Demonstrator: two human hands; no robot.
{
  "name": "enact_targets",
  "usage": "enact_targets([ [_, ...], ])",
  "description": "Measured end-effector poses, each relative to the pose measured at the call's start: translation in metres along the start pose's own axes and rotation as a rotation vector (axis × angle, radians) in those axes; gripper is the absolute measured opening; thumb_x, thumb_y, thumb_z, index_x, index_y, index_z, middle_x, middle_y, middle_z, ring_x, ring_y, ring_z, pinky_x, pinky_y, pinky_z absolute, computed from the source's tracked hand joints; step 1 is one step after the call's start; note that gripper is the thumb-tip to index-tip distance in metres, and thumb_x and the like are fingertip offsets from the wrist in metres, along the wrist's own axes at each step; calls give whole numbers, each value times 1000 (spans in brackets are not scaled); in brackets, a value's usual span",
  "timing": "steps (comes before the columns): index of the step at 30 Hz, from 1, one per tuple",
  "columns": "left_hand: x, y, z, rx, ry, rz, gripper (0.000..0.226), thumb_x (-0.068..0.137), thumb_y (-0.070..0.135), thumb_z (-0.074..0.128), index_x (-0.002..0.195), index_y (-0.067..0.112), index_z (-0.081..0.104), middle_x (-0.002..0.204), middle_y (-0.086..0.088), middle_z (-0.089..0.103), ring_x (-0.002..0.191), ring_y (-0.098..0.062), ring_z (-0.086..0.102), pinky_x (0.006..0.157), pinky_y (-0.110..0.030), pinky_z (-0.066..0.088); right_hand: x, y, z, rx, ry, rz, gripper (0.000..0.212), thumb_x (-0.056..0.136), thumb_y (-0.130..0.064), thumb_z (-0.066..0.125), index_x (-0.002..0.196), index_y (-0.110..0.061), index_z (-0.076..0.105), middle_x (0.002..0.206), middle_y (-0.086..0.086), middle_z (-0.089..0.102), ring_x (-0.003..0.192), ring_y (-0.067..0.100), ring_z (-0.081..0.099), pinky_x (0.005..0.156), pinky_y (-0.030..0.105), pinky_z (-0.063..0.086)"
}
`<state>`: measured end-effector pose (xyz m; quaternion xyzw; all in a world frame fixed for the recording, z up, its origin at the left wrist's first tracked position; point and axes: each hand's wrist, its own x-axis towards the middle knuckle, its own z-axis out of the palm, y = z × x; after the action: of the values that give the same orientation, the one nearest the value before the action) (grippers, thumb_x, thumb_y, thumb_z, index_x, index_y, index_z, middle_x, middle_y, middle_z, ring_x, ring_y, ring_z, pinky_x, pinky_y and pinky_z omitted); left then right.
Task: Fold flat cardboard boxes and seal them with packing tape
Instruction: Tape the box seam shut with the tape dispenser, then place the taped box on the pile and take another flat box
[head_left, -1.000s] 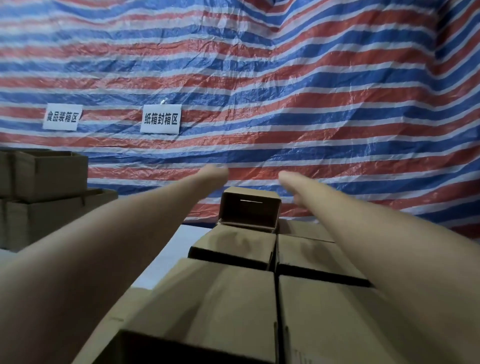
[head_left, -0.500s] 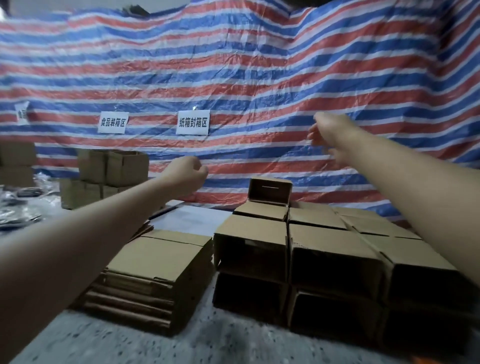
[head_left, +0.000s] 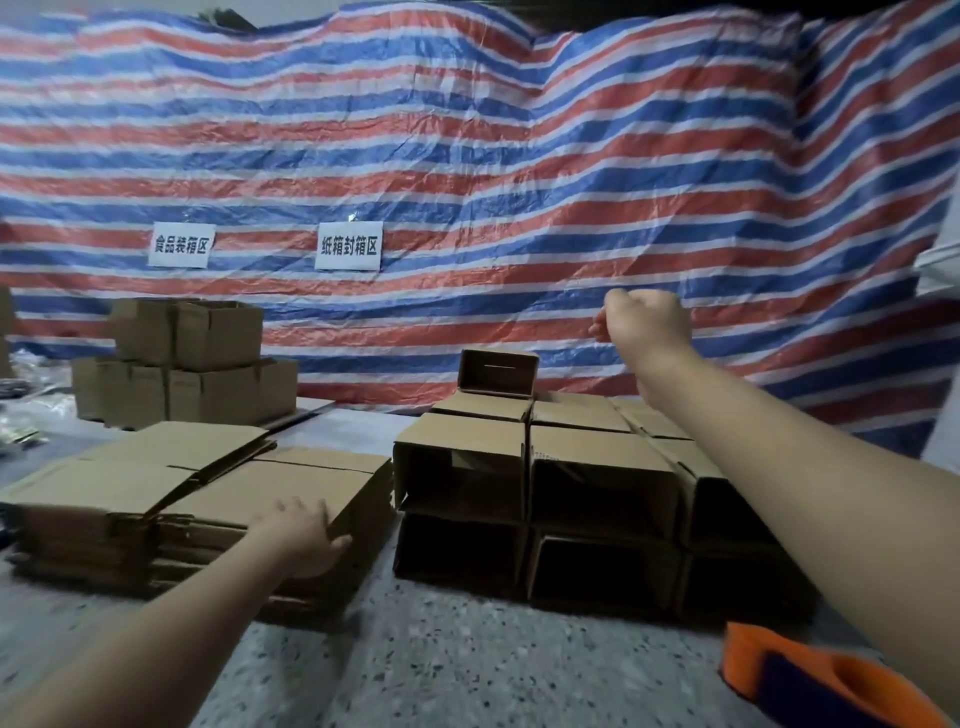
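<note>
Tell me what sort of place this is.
Probably a makeshift packing area in a warehouse or workshop. A striped tarp serves as the back wall, flat cardboard boxes are stacked on the speckled floor beside folded boxes, and paper signs label zones.

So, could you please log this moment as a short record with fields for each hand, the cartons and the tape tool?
left hand: left hand grips the near corner of the flat cardboard stack
right hand: right hand raised in the air, fingers curled, holding nothing
folded boxes: folded boxes stacked in two layers, open ends facing the camera
top box: single box on the rear of that stack
tape dispenser: orange tape dispenser on the floor, untouched
</note>
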<state>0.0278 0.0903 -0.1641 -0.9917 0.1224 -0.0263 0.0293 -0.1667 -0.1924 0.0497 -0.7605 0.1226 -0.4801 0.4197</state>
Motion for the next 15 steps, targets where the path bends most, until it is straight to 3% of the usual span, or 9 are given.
enact_targets([
  [2,-4,-1,11,57,87,-10,64,95,61,34,145,20,32,147,-14,40,134,-33,39,107,-46,38,-9,6,2,10,-27,30,35,99,-23,44,82,-4,67,77,12,59,70,22,54,57,29,39],
  [7,-15,1,16,64,255,-8,45,101,51,26,130,22,45,128,-7,55,116,-26,54,92,-38,47,-23,17,9,12,-67,64,38,100,-25,45,71,-8,64,76,8,66,71,18,60,60,29,46],
  [10,-16,-3,17,94,334,22,42,102,51,29,124,21,49,117,-3,60,107,-23,59,84,-34,51,-25,20,11,4,-80,71,39,100,-24,45,69,-12,64,74,3,67,70,15,62,55,26,43],
  [15,-17,-3,16,120,327,106,33,102,42,44,122,17,52,112,-2,63,105,-22,63,78,-30,50,-29,23,16,27,-101,82,38,101,-25,45,69,-13,64,72,2,66,73,16,64,57,25,44],
])
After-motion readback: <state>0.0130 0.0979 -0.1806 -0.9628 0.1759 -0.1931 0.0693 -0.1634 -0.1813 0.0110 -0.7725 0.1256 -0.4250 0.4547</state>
